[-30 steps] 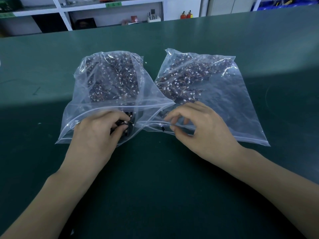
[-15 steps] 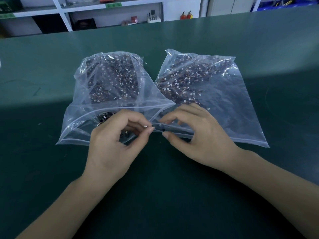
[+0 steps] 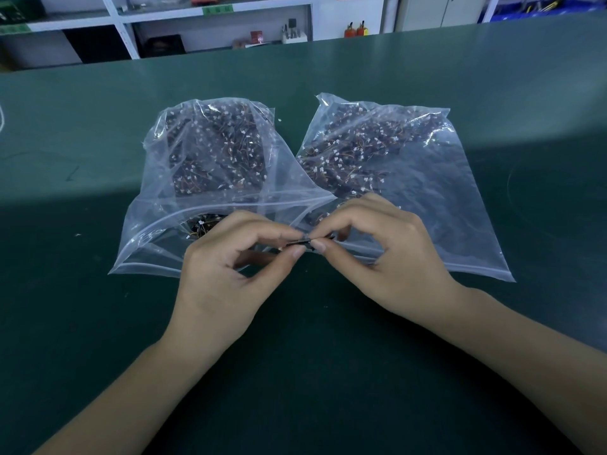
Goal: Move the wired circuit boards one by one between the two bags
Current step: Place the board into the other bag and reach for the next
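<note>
The left hand (image 3: 226, 274) has come out of the mouth of the left bag (image 3: 210, 178), where it was digging a second ago, and now meets the right hand (image 3: 381, 254) in front of the gap between the two bags. Between them sits one small dark circuit board (image 3: 297, 243), pinched by the left thumb and forefinger at one end and by the right fingertips at the other. To my eye this is the handover: one board is out of the left bag and bound for the right bag (image 3: 394, 178), whose mouth lies open just behind the right hand.

Both bags lie flat on the green table (image 3: 328, 372), each still heaped with wired boards at its far end. The near edge of the right bag sags low, so the hand may have to lift it. White shelves (image 3: 213, 24) stand far behind.
</note>
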